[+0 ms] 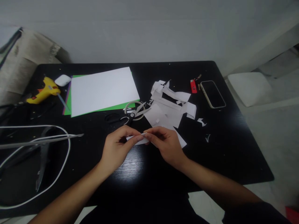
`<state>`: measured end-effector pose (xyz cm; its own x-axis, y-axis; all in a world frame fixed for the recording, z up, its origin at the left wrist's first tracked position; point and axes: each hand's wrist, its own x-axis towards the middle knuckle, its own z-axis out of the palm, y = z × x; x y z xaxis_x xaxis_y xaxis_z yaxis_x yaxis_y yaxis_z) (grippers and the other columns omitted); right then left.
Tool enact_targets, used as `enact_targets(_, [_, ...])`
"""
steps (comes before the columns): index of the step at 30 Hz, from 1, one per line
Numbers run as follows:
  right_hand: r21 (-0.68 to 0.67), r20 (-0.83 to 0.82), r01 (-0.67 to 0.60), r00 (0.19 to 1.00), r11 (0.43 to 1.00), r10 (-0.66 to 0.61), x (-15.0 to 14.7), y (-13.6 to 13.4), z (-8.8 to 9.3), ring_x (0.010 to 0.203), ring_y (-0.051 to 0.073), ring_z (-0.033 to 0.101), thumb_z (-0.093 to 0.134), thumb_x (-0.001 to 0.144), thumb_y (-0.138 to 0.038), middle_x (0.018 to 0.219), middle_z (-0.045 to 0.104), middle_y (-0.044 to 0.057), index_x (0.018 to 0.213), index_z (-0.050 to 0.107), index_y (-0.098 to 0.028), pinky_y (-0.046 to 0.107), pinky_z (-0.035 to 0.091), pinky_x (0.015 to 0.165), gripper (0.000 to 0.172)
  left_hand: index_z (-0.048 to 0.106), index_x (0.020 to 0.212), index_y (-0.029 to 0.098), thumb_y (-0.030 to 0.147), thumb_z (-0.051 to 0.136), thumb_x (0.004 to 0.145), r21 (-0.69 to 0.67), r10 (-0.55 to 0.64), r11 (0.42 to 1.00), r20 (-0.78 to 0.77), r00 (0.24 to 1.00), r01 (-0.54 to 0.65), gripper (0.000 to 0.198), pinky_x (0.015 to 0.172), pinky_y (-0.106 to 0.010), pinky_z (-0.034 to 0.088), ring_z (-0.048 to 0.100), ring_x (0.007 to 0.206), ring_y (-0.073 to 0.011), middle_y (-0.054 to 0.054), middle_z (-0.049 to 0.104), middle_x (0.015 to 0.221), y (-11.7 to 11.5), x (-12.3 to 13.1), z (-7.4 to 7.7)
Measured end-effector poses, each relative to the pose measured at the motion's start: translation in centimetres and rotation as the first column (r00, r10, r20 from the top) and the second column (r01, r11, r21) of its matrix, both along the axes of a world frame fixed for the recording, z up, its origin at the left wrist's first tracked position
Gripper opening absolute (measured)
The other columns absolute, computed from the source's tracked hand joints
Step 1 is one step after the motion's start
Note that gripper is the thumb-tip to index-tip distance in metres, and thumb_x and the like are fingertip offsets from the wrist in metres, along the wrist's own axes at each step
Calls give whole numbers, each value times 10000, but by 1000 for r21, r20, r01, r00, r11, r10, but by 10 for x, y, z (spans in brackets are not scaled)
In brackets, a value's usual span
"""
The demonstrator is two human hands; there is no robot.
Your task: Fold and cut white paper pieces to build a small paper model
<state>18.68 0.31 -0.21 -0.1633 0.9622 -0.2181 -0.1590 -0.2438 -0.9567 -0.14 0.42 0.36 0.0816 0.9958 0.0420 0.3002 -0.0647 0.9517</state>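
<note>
A small folded piece of white paper (139, 141) is pinched between my two hands above the front part of the black table. My left hand (119, 145) grips its left side with thumb and fingers closed. On the other side, my right hand (167, 144) pinches the paper's right end, the fingertips of both hands almost meeting. Black-handled scissors (132, 115) lie open just beyond my left hand, over a roll of tape (127, 107). Cut white paper scraps (167, 109) are heaped beyond my right hand.
White sheets (102, 90) rest on green paper (105, 108) at the back left, near a yellow glue gun (48, 90) and a white case (62, 80). A white cable (69, 146) loops at left. A red lighter (193, 86) and a phone (213, 94) lie at right.
</note>
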Motion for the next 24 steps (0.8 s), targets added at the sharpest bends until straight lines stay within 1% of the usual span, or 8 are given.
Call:
enact_targets(5, [-21, -6, 7, 1000, 1000, -7, 0, 0, -1, 799, 180, 767, 857, 845, -342, 905, 821, 20, 955, 838, -253, 338, 646, 808, 143, 782, 825, 218, 239, 813, 864, -39, 14, 999, 12, 1000, -13, 54, 646, -201, 518, 679, 707, -118, 25, 753, 767, 1, -1, 0])
enact_targets(8, [-39, -33, 0, 999, 999, -2, 0, 0, 0, 770, 182, 772, 865, 831, -355, 905, 824, 21, 956, 839, -255, 354, 667, 795, 162, 782, 827, 221, 247, 802, 872, -41, 15, 999, -1, 1000, -15, 56, 642, -206, 511, 670, 701, -119, 24, 751, 766, 2, -3, 0])
enact_targets(11, [-29, -41, 10, 999, 1000, -11, -1, 0, 1, 760, 180, 775, 865, 832, -357, 910, 826, 21, 947, 839, -255, 354, 681, 785, 156, 780, 825, 223, 258, 796, 878, -39, 16, 999, -12, 1000, -16, 66, 628, -213, 500, 660, 688, -120, 23, 747, 763, 2, -3, 0])
enact_targets(17, [-14, -41, -10, 999, 1000, 9, -1, -1, 1, 789, 175, 778, 847, 856, -355, 935, 823, 21, 964, 830, -245, 337, 686, 776, 155, 800, 898, 228, 277, 793, 880, -74, -5, 997, 0, 1000, 5, 53, 712, -242, 547, 711, 788, -150, 0, 786, 856, 2, -3, 0])
enact_targets(19, [-16, -42, -21, 999, 1000, 21, 0, 0, 1, 814, 175, 776, 844, 858, -354, 935, 816, 20, 973, 824, -243, 328, 681, 775, 161, 803, 890, 225, 284, 784, 888, -70, -25, 997, -3, 1000, 25, 62, 714, -248, 547, 707, 784, -152, -4, 780, 845, 3, -3, 0])
enact_targets(21, [-16, -46, -31, 998, 999, 31, 0, 1, 0, 877, 178, 776, 857, 845, -345, 951, 810, 21, 1000, 816, -242, 330, 670, 830, 190, 797, 865, 222, 286, 775, 891, -72, -27, 997, 1, 1000, 27, 73, 704, -247, 542, 695, 763, -149, -1, 768, 819, 4, -3, 1])
enact_targets(23, [-33, -55, -49, 997, 998, 47, 0, 1, 0, 945, 189, 775, 886, 813, -346, 988, 807, 30, 1025, 802, -233, 350, 652, 906, 255, 790, 856, 220, 285, 772, 889, -90, -5, 996, 15, 1000, 7, 76, 701, -249, 541, 690, 753, -149, 0, 765, 811, 4, -4, 2])
enact_targets(24, [-51, -63, -62, 996, 997, 59, 0, 2, 0, 946, 194, 775, 895, 800, -357, 991, 806, 34, 1019, 795, -226, 361, 646, 922, 275, 788, 852, 218, 286, 771, 886, -101, 9, 995, 28, 1000, -6, 78, 699, -252, 540, 686, 745, -150, 0, 765, 806, 5, -4, 2])
